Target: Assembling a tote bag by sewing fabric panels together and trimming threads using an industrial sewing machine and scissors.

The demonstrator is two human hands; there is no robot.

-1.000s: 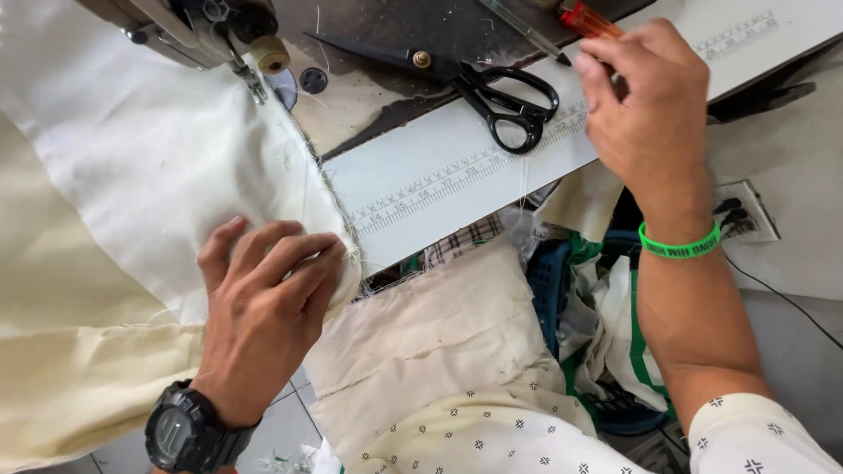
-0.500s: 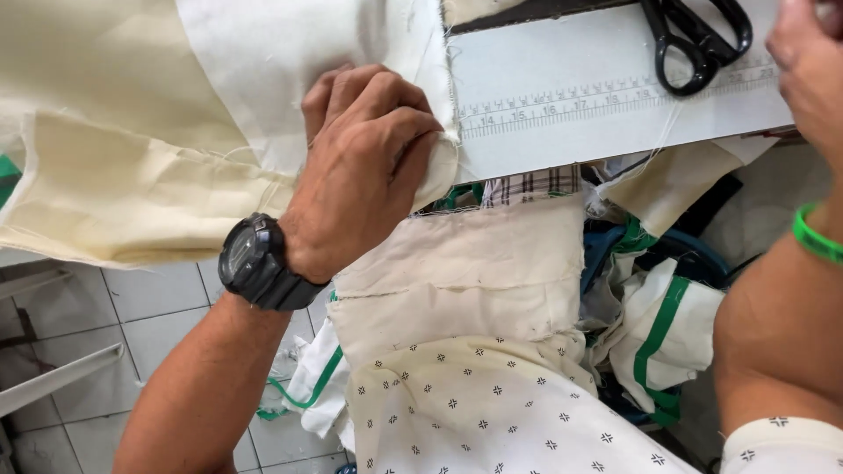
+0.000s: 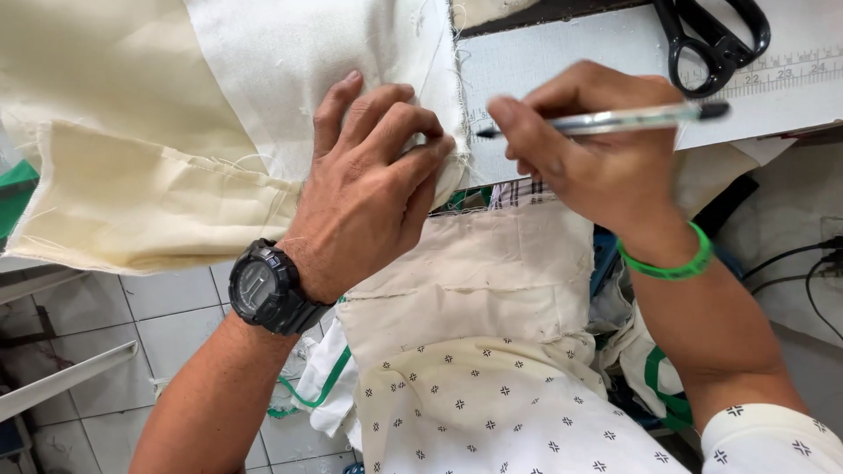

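Note:
My left hand (image 3: 373,180), with a black watch (image 3: 268,288) on its wrist, presses flat on white fabric (image 3: 316,70) at the edge of the sewing table, pinching its frayed edge. A cream fabric piece (image 3: 140,202) hangs below it to the left. My right hand (image 3: 593,149), with a green wristband (image 3: 672,263), holds a clear pen (image 3: 606,121) level, its dark tip pointing left toward the white fabric's edge beside my left fingers. The pen hovers over the white table top (image 3: 562,57) with a printed ruler strip (image 3: 781,70).
Black scissors (image 3: 711,35) lie on the table at the top right. Folded cream cloth (image 3: 492,263) and patterned white cloth (image 3: 500,412) rest on my lap. Green-trimmed fabrics (image 3: 659,377) are piled to the right. Cables (image 3: 799,263) run at right; tiled floor (image 3: 167,333) lies below left.
My right hand has come down from the scissors area holding the pen and now sits beside my left hand. The view has tilted lower; my left hand stays on the white fabric.

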